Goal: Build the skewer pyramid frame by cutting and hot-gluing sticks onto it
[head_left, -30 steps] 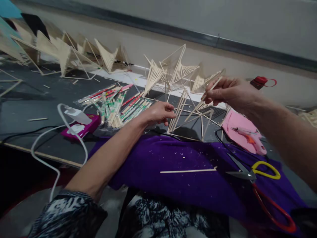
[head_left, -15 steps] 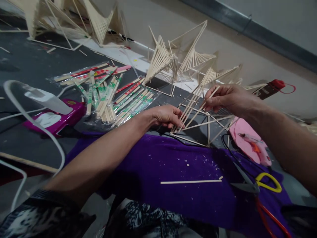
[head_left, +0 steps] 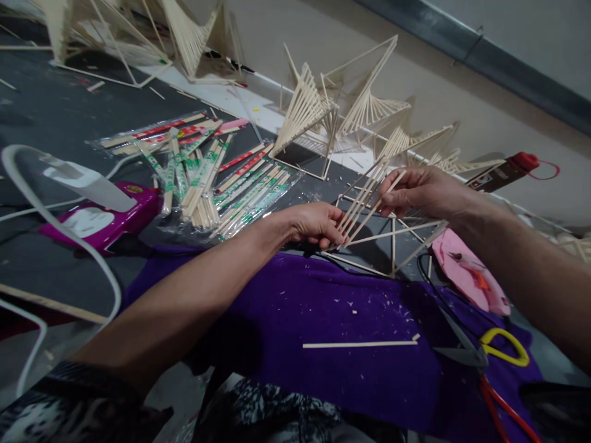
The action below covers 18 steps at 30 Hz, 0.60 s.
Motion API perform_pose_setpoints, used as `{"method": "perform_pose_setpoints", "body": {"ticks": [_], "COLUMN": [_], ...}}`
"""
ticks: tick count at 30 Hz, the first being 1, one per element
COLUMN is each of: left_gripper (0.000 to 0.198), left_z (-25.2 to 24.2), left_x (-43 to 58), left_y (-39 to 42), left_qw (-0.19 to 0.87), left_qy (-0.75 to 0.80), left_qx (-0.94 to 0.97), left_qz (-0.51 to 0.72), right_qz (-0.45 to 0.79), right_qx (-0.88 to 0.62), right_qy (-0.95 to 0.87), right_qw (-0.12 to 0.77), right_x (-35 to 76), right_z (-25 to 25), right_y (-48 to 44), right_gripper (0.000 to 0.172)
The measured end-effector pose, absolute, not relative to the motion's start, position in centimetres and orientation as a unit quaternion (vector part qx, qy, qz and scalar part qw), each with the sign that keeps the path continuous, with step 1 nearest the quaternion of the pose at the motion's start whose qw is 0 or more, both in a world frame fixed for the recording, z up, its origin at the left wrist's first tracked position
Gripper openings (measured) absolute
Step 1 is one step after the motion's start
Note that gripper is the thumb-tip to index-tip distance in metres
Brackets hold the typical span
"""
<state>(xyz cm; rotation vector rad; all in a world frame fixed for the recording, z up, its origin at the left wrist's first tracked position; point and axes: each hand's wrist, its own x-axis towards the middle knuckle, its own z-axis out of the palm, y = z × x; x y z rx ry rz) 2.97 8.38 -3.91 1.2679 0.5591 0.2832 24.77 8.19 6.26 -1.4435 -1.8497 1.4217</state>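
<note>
A small frame of thin wooden sticks [head_left: 392, 243] stands on the dark table in front of me, with several slanted sticks along its left side. My left hand [head_left: 321, 224] is closed at the lower ends of those slanted sticks, its fingertips pinching them near the frame's corner. Between the thumb and fingers of my right hand [head_left: 410, 191] is the upper part of a single wooden stick [head_left: 369, 215]. That stick leans beside the others, its lower end close to my left fingertips. A loose stick [head_left: 360, 345] lies on the purple cloth [head_left: 286, 307] nearer to me.
Scissors [head_left: 466, 354] with yellow and red handles lie right on the cloth. A glue gun [head_left: 482, 280] rests on a pink pad. Packaged chopsticks [head_left: 203, 178] and a magenta power strip [head_left: 106, 215] are at left. Finished stick models [head_left: 305, 104] line the wall.
The lower end of the right hand's stick has come nearer to my left fingertips and the slanted sticks. The whole view has shifted slightly.
</note>
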Motion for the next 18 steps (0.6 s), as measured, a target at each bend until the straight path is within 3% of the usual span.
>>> {"method": "perform_pose_setpoints", "body": {"ticks": [12,18], "left_gripper": [0.019,0.021], "left_z": [-4.02,-3.88], "left_x": [3.16,3.25], "left_y": [8.02,7.86], "left_qw": [0.747,0.743], "left_qy": [0.27,0.292], "left_qx": [0.591,0.585], "left_qz": [0.142,0.145], "right_qz": [0.496,0.487], "right_qx": [-0.534,-0.526], "right_qy": [-0.648,-0.672], "right_qw": [0.222,0.188], "right_x": [24.34,24.63], "right_z": [6.26,6.22], "right_y": [8.06,8.29], "right_gripper": [0.02,0.02]}}
